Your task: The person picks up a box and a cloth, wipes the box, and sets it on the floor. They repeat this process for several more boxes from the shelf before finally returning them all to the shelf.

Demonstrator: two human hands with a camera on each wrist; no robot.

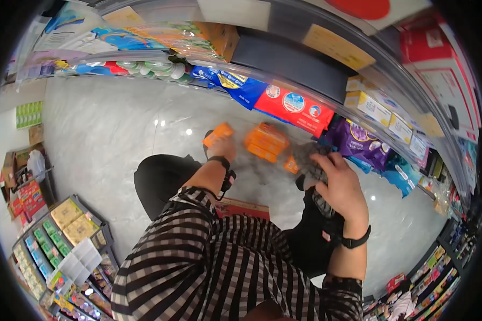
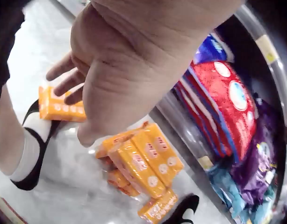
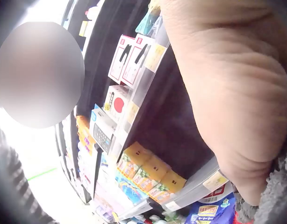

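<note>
My left hand (image 1: 226,148) reaches down to the floor and holds an orange plastic-wrapped pack (image 1: 218,134). In the left wrist view its fingers lie over that pack (image 2: 61,106), beside a black shoe (image 2: 32,156). Right of it sits a pile of similar orange packs (image 1: 266,142). A single orange pack (image 2: 158,206) lies by the other shoe. On the right, my right hand (image 1: 341,184) grips a grey fluffy cloth (image 1: 310,159) over the knee, thumb and fingers bent around it. Only a corner of this cloth (image 3: 269,200) shows in the right wrist view.
Along the far side runs a shelf, with a red bag (image 1: 294,109), a blue bag (image 1: 235,88) and a purple bag (image 1: 357,142) at its bottom edge. A red flat box (image 1: 243,209) lies near the lap. Behind on the left stands a display rack (image 1: 64,241).
</note>
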